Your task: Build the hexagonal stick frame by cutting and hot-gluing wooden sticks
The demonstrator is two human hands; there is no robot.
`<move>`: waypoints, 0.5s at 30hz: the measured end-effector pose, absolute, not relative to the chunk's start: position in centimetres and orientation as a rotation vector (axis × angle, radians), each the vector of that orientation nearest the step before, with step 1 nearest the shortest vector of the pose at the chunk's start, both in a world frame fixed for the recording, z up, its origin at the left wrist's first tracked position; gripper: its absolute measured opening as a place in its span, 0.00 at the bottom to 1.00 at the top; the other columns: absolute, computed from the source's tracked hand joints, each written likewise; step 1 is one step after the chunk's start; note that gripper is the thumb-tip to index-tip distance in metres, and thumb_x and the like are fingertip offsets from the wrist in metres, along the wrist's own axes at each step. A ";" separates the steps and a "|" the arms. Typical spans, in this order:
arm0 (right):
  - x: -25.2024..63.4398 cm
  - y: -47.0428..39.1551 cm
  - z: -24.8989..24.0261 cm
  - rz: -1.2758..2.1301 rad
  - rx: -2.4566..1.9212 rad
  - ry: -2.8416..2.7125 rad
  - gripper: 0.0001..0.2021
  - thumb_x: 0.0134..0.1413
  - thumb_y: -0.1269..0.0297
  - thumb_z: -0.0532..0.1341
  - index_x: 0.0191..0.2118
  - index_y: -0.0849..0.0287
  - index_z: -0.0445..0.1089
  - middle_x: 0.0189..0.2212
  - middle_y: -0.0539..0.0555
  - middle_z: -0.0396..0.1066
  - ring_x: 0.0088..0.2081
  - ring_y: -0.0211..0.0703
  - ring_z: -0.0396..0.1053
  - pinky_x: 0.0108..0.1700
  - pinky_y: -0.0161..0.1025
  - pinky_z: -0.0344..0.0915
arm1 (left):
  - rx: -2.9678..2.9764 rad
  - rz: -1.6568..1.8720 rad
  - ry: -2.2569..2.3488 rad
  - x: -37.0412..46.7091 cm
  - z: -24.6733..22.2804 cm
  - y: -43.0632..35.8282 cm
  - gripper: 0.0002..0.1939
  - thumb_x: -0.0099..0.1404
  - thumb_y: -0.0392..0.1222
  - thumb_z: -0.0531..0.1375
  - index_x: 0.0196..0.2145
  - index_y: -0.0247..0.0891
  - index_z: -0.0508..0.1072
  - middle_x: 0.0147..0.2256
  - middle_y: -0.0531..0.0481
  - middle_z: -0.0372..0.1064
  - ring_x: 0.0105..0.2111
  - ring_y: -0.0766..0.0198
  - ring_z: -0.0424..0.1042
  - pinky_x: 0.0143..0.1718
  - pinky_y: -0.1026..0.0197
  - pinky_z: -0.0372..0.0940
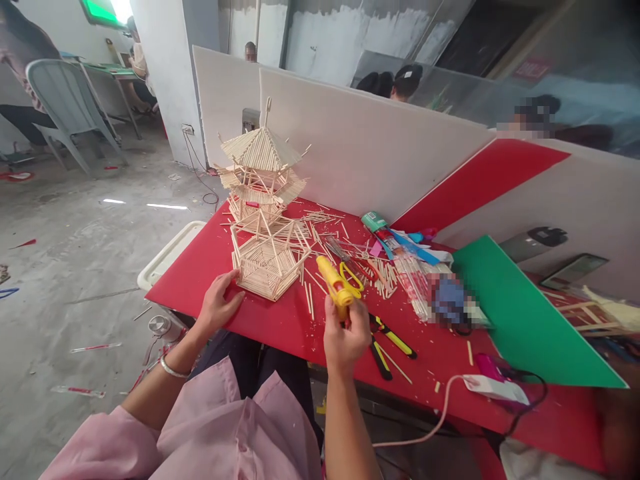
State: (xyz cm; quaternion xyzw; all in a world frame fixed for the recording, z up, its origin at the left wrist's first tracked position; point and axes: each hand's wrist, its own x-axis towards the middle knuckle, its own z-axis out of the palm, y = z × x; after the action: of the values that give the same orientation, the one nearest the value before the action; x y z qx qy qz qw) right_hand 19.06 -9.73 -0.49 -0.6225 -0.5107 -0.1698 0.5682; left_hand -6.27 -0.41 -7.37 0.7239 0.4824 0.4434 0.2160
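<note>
With twelve o'clock pointing away from the wearer, the left hand (220, 307) is half open on the red tabletop (195, 287), thumb parted from the fingers, its tips at the near-left edge of a hexagonal stick frame (270, 270); whether they press on it I cannot tell. The frame sits at about two o'clock from that hand, its floor of laid sticks on the table and slim bars rising above it. Just behind it, near one o'clock from the same hand, stands a tiered stick tower (263, 152) with a peaked roof. The right hand (347, 333) is curled closed around the handle of a yellow glue gun (330, 277), raised over the table, its forward end aimed towards eleven o'clock. From this hand the frame lies at ten o'clock, with a gap between it and the glue gun. Loose sticks (387, 280) are scattered at one to two o'clock from the right hand, clear packets (413, 287) lie near two, black-and-yellow pliers (400, 343) lie close by at three to four, and a green board (530, 320) leans well apart at three.
</note>
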 end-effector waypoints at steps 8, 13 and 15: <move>21.7 0.7 5.2 0.003 -1.601 -1.422 0.20 0.55 0.48 0.61 0.43 0.60 0.79 0.36 0.59 0.78 0.37 0.50 0.73 0.41 0.44 0.68 | 2.017 1.252 1.303 -6.2 -7.2 -0.6 0.23 0.62 0.44 0.60 0.55 0.41 0.70 0.49 0.43 0.74 0.50 0.51 0.73 0.53 0.48 0.69; 22.6 0.7 4.9 0.435 -1.507 -1.394 0.24 0.50 0.45 0.66 0.46 0.60 0.78 0.39 0.58 0.79 0.40 0.49 0.75 0.42 0.44 0.70 | 2.011 1.226 1.279 -6.2 -7.1 -0.7 0.22 0.62 0.44 0.60 0.54 0.41 0.70 0.49 0.42 0.74 0.50 0.51 0.73 0.53 0.48 0.69; 23.1 -0.5 4.5 0.546 -1.446 -1.347 0.25 0.48 0.45 0.67 0.46 0.59 0.78 0.42 0.58 0.79 0.42 0.50 0.75 0.45 0.45 0.71 | 2.010 1.207 1.281 -6.2 -7.1 -0.7 0.22 0.62 0.45 0.60 0.54 0.40 0.71 0.49 0.41 0.74 0.51 0.50 0.72 0.53 0.47 0.69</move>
State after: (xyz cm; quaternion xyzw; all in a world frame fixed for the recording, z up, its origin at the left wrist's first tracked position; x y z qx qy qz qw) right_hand 23.10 -0.54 4.48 -0.6028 -0.5617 0.2276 0.5189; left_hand -6.21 -0.71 -7.10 0.7317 0.4663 0.4393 0.2330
